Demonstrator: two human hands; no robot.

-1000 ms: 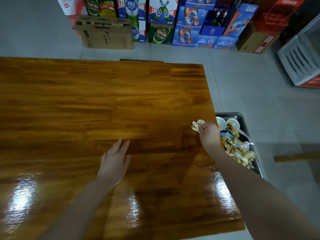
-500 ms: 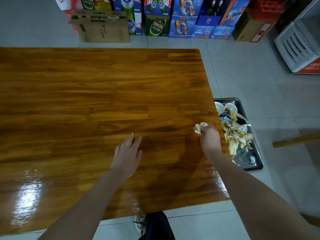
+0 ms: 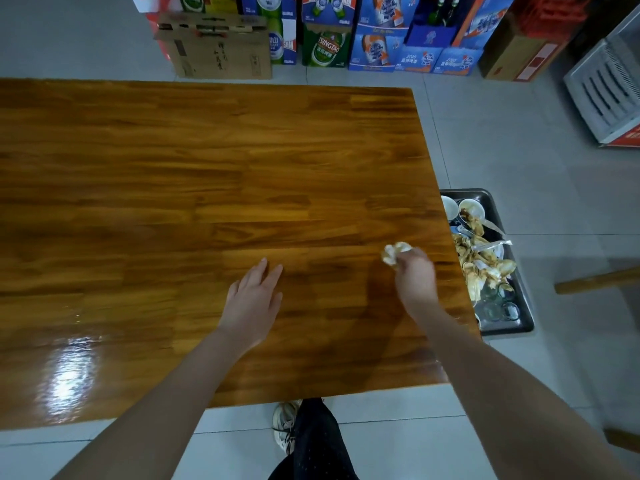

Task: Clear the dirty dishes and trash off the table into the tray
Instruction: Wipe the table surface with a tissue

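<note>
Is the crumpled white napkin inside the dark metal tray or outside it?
Outside. The right hand holds the crumpled white napkin over the brown wooden table, short of the dark metal tray.

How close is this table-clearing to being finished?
Nearly done, it seems. Done: bowls, glasses and food scraps sit in the tray beside the table. In hand: the right hand grips a napkin near the table's right edge; the left hand is open. Left: dropping that napkin into the tray.

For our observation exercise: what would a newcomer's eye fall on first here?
The glossy wooden table fills the view, the left hand open over its near part. The right hand grips a crumpled tissue by the table's right edge, beside a dark tray heaped with dirty dishes.
</note>
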